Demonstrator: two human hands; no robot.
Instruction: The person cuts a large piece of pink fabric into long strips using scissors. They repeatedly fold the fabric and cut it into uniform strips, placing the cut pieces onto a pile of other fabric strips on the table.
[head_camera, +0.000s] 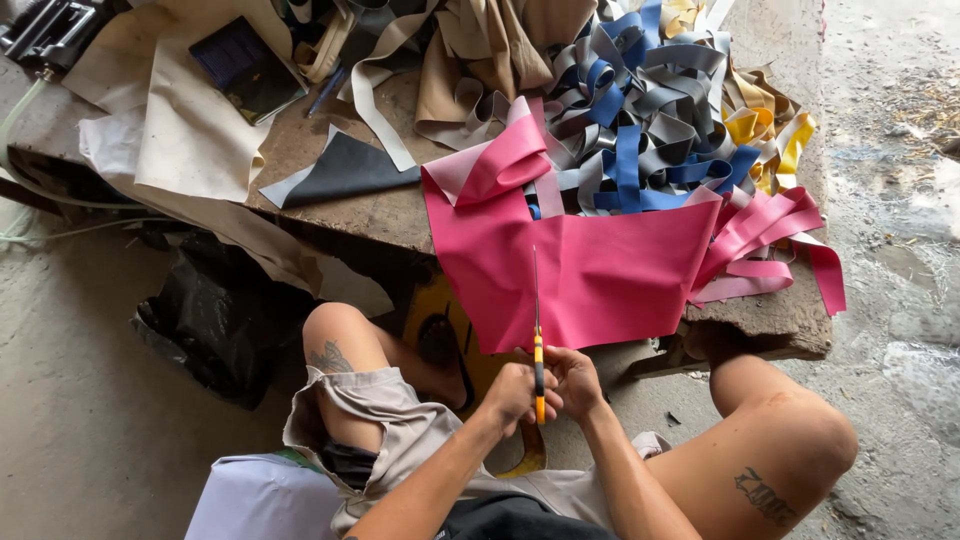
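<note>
A large pink sheet (600, 270) hangs over the near edge of a low wooden table (380, 215). A pair of scissors with orange-yellow handles (538, 375) stands with its blades upright against the sheet's lower edge. My left hand (515, 390) and my right hand (578, 378) are both closed around the scissor handles, just below the sheet and between my knees. Cut pink strips (770, 240) lie curled at the sheet's right side.
A heap of blue, grey and yellow strips (660, 110) covers the table's far right. Beige sheets (190, 130), a dark triangular offcut (345, 170) and a dark flat object (245, 65) lie to the left. A black bag (215, 320) sits on the concrete floor.
</note>
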